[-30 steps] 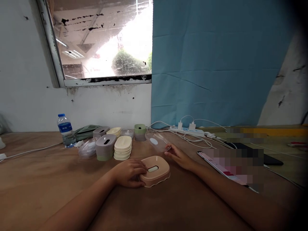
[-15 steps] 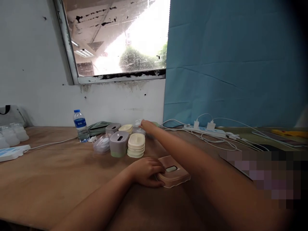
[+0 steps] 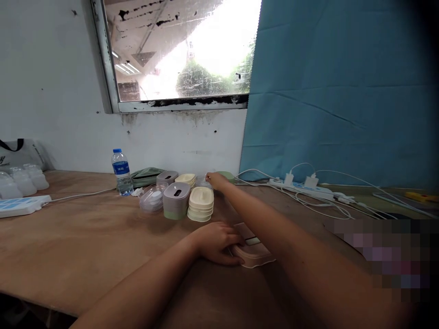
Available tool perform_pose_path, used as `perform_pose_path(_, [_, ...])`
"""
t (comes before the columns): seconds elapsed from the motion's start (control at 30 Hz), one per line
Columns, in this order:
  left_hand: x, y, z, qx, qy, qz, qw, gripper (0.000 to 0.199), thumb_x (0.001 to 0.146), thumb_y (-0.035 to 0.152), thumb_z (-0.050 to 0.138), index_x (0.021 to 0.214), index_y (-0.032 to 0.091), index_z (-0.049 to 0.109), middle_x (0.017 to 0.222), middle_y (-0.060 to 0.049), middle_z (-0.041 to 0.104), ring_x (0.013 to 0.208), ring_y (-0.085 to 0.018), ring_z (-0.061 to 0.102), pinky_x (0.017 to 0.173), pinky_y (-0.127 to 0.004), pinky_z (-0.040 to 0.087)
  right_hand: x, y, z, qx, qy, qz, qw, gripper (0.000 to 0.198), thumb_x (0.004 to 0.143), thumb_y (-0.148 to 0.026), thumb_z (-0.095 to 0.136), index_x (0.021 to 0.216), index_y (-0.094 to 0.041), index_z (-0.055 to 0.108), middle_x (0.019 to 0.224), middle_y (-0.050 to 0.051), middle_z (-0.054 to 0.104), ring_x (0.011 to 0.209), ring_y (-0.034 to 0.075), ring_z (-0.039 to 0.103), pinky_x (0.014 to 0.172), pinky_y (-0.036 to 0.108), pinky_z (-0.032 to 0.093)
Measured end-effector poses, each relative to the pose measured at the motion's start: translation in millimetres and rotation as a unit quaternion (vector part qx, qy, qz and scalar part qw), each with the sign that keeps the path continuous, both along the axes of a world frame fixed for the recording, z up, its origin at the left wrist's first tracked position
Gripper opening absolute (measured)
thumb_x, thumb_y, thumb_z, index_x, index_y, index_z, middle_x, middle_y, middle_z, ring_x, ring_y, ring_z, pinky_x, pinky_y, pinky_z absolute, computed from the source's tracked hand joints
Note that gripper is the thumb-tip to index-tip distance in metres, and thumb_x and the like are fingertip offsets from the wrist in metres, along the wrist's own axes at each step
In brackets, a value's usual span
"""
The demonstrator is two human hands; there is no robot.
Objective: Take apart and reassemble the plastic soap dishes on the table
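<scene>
My left hand [image 3: 219, 243] grips the left edge of a pink slotted lid [image 3: 259, 260], fingers over its top and thumb along its near side. My right forearm crosses above the lid and covers its right part. At the back, my right hand [image 3: 215, 180] has its fingers drawn together at some clear plastic [image 3: 203, 183]; what they hold is hidden. Left of it stand a stack of cream lid-like pieces [image 3: 200, 203], a second cream stack [image 3: 187, 178], and a lavender-and-green slotted box [image 3: 176, 202] with a similar lavender box [image 3: 167, 176] behind.
A clear round container [image 3: 151, 201] and a water bottle [image 3: 122, 173] stand left of the boxes, near a green pouch [image 3: 147, 176]. Power strips [image 3: 305, 188] with loose white cables lie at the back right. White bottles [image 3: 25, 180] stand far left.
The view has shifted left, so things appear further right. My right hand stays at the back by the clear plastic, and my left hand keeps its grip on the pink lid.
</scene>
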State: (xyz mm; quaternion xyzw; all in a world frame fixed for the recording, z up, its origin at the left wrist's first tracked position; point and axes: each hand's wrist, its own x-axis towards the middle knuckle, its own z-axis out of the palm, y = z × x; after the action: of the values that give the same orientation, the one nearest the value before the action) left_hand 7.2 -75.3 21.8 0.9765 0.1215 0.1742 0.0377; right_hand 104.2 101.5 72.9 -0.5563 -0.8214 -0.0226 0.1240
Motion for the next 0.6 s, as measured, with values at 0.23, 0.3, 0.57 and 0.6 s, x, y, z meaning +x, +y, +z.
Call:
perform_pose_path(0.23, [0.9,-1.1,1.3,-0.004,0.003,0.002,1.000,0.037,0.074,0.042,0.056,0.100,0.016,0.056,0.097,-0.010,0.063,0.091,-0.021,0.058,0.080,-0.031,0.041,-0.7,5.4,-2.7,0.007,0.030,0.023,0.999,0.026,0.086,-0.029,0.048,0.109,-0.016,0.051,0.110,0.006,0.054,0.092,0.018,0.056,0.077,0.037,0.047])
perform_pose_path(0.3, [1.0,-1.7,2.0,-0.003,0.002,-0.001,1.000,0.036,0.074,0.041,0.055,0.100,0.016,0.056,0.097,-0.010,0.062,0.091,-0.021,0.058,0.081,-0.031,0.041,-0.7,7.1,-5.7,-0.005,0.025,0.033,0.999,0.026,0.086,-0.028,0.048,0.109,-0.016,0.051,0.110,0.006,0.054,0.091,0.018,0.056,0.077,0.037,0.048])
perform_pose_path(0.57, [1.1,-0.7,0.4,0.007,-0.007,-0.004,1.000,0.037,0.073,0.042,0.054,0.099,0.015,0.055,0.099,-0.010,0.062,0.091,-0.022,0.058,0.080,-0.030,0.041,0.7,3.2,-4.4,0.009,-0.011,0.045,0.999,0.025,0.086,-0.028,0.047,0.109,-0.017,0.051,0.111,0.007,0.054,0.092,0.017,0.055,0.077,0.037,0.047])
perform_pose_path(0.6, [1.1,-0.5,0.2,0.009,-0.007,-0.006,1.000,0.037,0.073,0.042,0.054,0.099,0.015,0.055,0.098,-0.010,0.062,0.090,-0.022,0.058,0.080,-0.030,0.041,0.4,1.4,-3.0,0.018,-0.015,0.044,0.999,0.026,0.086,-0.028,0.047,0.109,-0.017,0.051,0.111,0.007,0.053,0.092,0.017,0.055,0.077,0.037,0.047])
